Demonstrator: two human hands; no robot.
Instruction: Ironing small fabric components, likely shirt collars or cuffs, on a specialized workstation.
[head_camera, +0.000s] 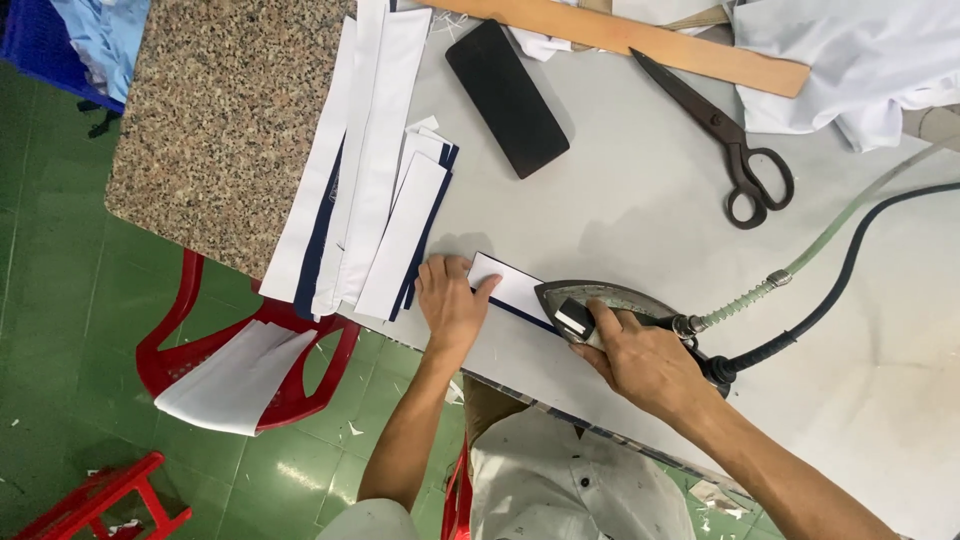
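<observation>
The right hand was wrapped around the handle of a steam iron, fingers curled shut on it. The iron sat flat on the grey worktop close to its near edge, its tip over one end of a white fabric strip with a dark navy edge. The left hand lay spread, palm down, pressing the free end of that strip against the worktop; thumb and fingers were open, pinching nothing.

A pale ribbed hose and a black cable ran from the rear of the iron toward the right edge of the worktop.

A stack of similar white and navy strips lay just left of the left hand, overhanging the near edge beside a speckled stone slab. A black rectangular block lay toward the far edge, black scissors to its right, with a long wooden ruler beyond them. White cloth was bunched at the far right corner. On the green floor stood a red plastic stool carrying white fabric pieces.
</observation>
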